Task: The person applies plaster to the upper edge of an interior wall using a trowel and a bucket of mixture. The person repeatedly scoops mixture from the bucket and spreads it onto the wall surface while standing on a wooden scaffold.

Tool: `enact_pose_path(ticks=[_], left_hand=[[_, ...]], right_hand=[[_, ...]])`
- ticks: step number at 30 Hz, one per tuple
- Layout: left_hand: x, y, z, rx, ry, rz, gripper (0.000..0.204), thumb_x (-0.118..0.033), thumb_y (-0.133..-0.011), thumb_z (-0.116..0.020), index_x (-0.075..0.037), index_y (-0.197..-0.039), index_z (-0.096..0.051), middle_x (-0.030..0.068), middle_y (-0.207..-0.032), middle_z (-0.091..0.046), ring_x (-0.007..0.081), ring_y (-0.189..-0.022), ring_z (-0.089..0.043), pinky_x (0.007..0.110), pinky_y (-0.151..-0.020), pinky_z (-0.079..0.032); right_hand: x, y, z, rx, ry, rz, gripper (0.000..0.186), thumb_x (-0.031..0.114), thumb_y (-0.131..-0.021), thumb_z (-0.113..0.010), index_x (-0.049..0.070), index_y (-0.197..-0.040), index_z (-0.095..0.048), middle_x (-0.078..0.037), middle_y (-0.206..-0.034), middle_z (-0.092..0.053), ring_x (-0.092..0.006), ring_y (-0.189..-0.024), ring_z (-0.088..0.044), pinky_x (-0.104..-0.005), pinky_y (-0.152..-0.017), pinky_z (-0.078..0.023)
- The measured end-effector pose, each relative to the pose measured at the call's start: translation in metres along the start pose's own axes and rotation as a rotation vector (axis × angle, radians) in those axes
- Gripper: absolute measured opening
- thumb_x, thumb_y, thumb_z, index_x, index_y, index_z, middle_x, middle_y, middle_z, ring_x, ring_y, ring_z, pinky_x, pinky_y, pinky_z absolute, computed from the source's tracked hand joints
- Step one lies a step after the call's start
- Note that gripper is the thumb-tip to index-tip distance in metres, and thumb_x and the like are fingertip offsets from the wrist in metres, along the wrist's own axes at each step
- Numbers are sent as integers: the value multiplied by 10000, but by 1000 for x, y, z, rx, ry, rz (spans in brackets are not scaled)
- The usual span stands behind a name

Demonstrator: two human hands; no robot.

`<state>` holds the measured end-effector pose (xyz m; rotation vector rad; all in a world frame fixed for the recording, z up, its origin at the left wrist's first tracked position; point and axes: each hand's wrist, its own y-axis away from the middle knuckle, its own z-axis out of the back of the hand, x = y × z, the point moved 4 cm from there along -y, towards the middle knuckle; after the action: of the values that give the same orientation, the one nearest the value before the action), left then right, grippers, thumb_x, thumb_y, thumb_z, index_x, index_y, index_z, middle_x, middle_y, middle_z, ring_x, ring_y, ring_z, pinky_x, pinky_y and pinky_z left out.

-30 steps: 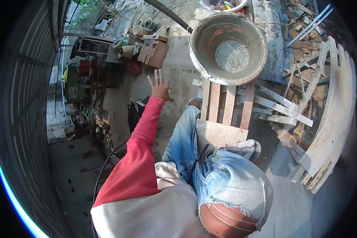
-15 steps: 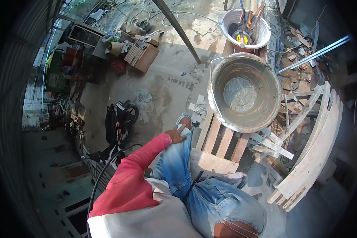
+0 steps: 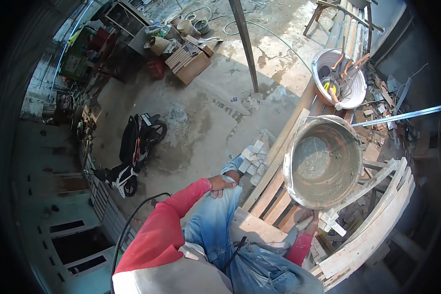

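My left hand [image 3: 221, 185] lies open over my left knee, its fingers draped on the blue jeans [image 3: 211, 210]. On the right, my right hand [image 3: 308, 221] reaches up to the near side of a large mortar-smeared bucket [image 3: 350, 179]. Its fingers are partly hidden there, and whether they grip the bucket cannot be made out. Grey residue coats the bucket's inside, and a wire handle hangs at its left rim. Wooden slats [image 3: 278, 203] of a bench lie under and beside the bucket.
Beyond the bucket stands a white-lined tub [image 3: 360, 90] of tools. Curved planks [image 3: 372, 240] and rubble [image 3: 377, 100] lie to the right. Broken tile pieces [image 3: 252, 157] sit near my left foot. A motorbike [image 3: 134, 147] is parked left; a dark post [image 3: 245, 44] rises ahead.
My view has turned, so the bucket and tub appear lower and farther right. My right hand has come into view at the bucket's near side. My left hand stays on the knee.
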<state>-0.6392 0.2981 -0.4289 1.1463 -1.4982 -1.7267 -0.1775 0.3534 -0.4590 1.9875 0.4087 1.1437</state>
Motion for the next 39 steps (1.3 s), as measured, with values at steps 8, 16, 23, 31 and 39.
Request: enact_pose_path(ticks=[8,16,23,31,39], left_hand=[[-1,10,-13,-650,-505,-281,433,-538,-802,-619,-300,-1146,-729,144,-1056,-725,379,-1014,-674,491,-937,-506],[84,-68,7,-731,-9,-124,1007,-581,-751,-701,-47,-1514,-320,198,-1431,-489,304,-1309,-487,409,-1111,-349],[59,19,-28,-67,379,-155,1067,-721,-786,-617,-11,-1517,-298,173,-1451,-479,297,-1259,-532,375,-1056,-416],[74,-38,12,-152,-144,-49,1029,-789,-868,-389,1,-1521,-295,219,-1491,-436,351,-1347,-458,406,-1119,-332],[34,35,3,-652,-629,-274,678,-498,-1019,-326,-144,-1573,-161,377,-989,-636,552,-946,-599,563,-851,-478]], right_hand=[[-21,14,-8,-457,613,77,638,489,-829,-756,-77,-1107,-657,-140,-1011,-657,-207,-944,-613,-357,-853,-491],[-21,31,-28,31,296,95,608,372,-880,-747,-24,-1309,-576,-56,-1156,-614,-148,-997,-576,-291,-859,-459],[-34,25,-6,-52,327,100,660,440,-833,-779,-33,-1261,-609,-71,-1088,-642,-157,-955,-587,-304,-825,-465],[-40,19,71,-260,1097,161,725,340,-833,-743,-82,-1331,-428,-236,-970,-680,-333,-707,-696,-416,-530,-557],[109,90,4,70,1110,103,499,382,-863,-677,60,-1215,-533,-239,-1149,-643,-414,-1110,-599,-479,-940,-472]])
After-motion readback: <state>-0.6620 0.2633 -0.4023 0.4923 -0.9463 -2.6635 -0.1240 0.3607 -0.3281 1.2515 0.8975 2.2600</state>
